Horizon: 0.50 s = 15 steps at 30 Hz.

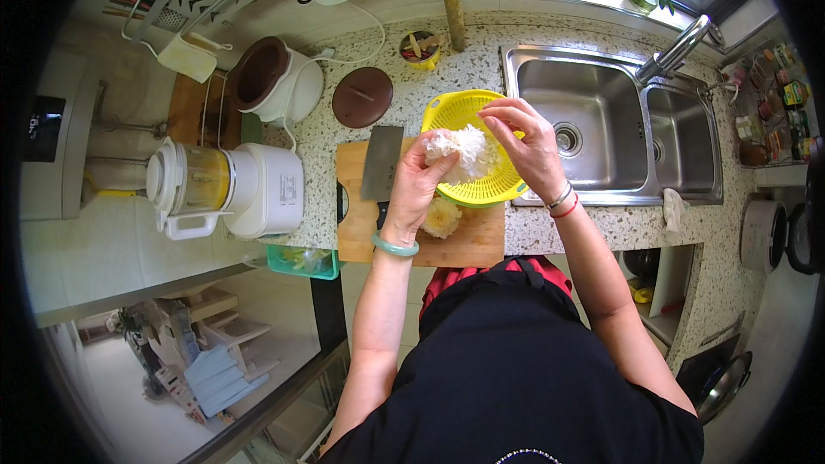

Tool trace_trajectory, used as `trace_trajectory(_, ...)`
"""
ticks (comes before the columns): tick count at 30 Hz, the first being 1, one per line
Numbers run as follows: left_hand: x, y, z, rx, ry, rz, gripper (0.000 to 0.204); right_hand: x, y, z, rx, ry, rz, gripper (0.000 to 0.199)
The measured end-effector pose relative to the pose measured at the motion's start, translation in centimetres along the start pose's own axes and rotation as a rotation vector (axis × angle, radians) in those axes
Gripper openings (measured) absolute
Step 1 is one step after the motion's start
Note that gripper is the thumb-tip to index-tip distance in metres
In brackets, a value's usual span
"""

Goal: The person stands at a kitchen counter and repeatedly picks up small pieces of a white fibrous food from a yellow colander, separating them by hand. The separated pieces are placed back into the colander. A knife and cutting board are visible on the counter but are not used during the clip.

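Observation:
A frilly white clump of white fungus [465, 148] is pinched in my left hand [416, 174], above the yellow colander [455, 101]. Just to the right of the clump is my right hand [534, 148], thumb and fingertips drawn together over the colander's right side. Whether a small piece sits between those fingertips I cannot make out. The colander rests partly on the wooden cutting board [361, 245]. A second, yellowish white fungus [442, 217] lies on the board below it. Left of my left hand a cleaver [381, 163] lies flat, its handle partly behind my wrist.
To the right is a steel double sink [584, 94] with a faucet [679, 47]. On the left stand a white blender [258, 189] and a white pot [296, 90] with a brown inside. A brown lid [362, 97] and a small yellow bowl [421, 50] are behind the board.

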<state>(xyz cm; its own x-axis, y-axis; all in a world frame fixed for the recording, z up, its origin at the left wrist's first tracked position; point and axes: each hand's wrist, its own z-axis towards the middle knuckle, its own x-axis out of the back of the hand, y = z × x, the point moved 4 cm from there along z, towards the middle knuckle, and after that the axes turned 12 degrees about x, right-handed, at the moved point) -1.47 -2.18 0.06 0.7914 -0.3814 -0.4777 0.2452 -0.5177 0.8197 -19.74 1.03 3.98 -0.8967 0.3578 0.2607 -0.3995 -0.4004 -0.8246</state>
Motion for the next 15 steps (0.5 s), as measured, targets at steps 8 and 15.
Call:
trace_trajectory(8,-0.3,0.0,0.3,0.062,-0.023,-0.008,0.030,-0.5,0.5,-0.4,-0.259,-0.233,0.306,0.019)
trace_trajectory(15,0.0,0.0,0.2,0.092,-0.004,0.049,0.029,-0.4,-1.1,0.2,-0.160,-0.321,0.167,0.009)
